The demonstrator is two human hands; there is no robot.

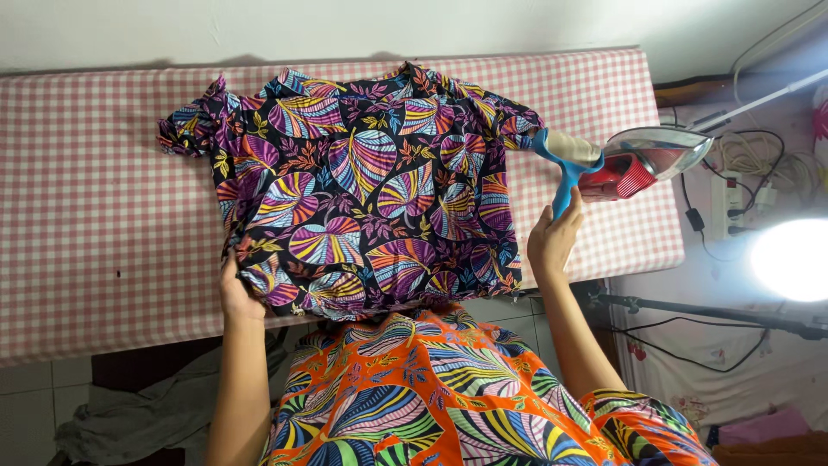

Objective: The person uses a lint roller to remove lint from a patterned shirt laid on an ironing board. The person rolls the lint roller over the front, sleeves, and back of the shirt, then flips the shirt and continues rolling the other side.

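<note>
The left hand [235, 298] has its fingers closed on the lower left hem of the leaf-print blouse [362, 190], pinching the cloth. The right hand [552, 240] has its fingers loosely apart, their tips touching the blue handle of the iron [617, 164], not gripping it. The blouse lies spread flat on the pink checked ironing board [95, 224], dark with purple, pink and yellow leaves, sleeves out sideways. The iron stands on end near the blouse's right sleeve.

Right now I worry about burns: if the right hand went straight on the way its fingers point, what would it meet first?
The right hand points up the board at the iron. Its fingertips already seem to be at the blue handle, so it would meet that first, not the soleplate; depth is unclear.
</note>
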